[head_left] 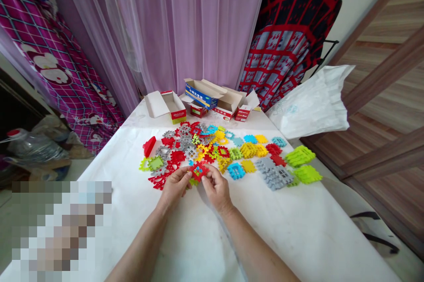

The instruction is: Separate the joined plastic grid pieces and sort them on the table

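Opened cardboard boxes (177,107) stand at the far end of the table (265,224), a blue box (199,95) resting on others. Behind hangs a lilac curtain (198,21), between a magenta checked cloth (71,67) and a red-and-black patterned blanket (274,50). A white plastic bag (311,103) sits near wood-panelled doors (387,118); a red-capped plastic jug (43,147) stands far left.
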`<state>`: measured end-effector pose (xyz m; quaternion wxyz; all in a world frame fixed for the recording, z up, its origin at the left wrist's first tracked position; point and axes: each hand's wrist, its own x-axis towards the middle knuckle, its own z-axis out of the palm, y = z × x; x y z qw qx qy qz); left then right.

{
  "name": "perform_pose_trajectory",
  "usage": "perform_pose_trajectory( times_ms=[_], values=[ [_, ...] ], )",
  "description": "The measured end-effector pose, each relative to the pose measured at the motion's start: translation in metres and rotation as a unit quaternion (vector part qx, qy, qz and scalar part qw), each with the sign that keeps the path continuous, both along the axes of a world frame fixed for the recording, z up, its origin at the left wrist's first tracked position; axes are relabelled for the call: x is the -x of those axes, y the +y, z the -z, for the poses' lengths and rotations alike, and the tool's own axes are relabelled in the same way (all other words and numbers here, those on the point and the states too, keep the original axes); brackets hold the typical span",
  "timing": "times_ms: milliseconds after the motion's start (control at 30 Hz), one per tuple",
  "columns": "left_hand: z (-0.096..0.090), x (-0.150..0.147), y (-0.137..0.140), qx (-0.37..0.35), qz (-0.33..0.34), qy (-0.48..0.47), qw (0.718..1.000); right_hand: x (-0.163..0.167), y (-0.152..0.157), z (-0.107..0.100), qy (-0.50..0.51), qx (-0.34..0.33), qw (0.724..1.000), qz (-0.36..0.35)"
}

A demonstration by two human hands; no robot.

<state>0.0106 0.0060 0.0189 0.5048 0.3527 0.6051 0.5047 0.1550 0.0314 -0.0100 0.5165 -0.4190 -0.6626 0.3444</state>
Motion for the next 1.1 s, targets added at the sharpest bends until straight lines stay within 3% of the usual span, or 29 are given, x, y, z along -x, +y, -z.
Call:
perform_pose_trajectory(
  times_ms=[200, 367, 567, 667, 833, 967, 1100],
  values=[
    [-0.005, 0.001, -0.002, -0.014, 0.020, -0.034, 0.999, -0.002, -0.002, -0.002, -0.005, -0.005, 1.000, 0.004],
    [-0.001, 0.004, -0.004, -0.022, 0.085, 0.010, 0.996, -0.010, 0.002, -0.009, -0.025, -0.034, 0.999, 0.008],
    [-0.005, 0.002, -0.004, -0.023, 0.090, 0.017, 0.996, -0.024, 0.008, -0.023, -0.133, -0.052, 0.989, -0.037],
    [-0.006, 0.001, -0.004, -0.017, 0.091, 0.021, 0.996, -0.030, 0.007, -0.039, -0.260, -0.075, 0.961, -0.056],
    [-0.001, -0.001, -0.004, -0.016, 0.093, 0.036, 0.995, -0.032, 0.003, -0.070, -0.446, -0.113, 0.884, -0.083],
    [0.001, -0.002, -0.004, -0.022, 0.111, 0.040, 0.993, -0.028, 0.003, -0.081, -0.508, -0.124, 0.848, -0.080],
    [-0.001, -0.001, -0.006, -0.033, 0.131, 0.051, 0.990, -0.047, 0.016, -0.091, -0.533, -0.110, 0.836, -0.070]
  ],
)
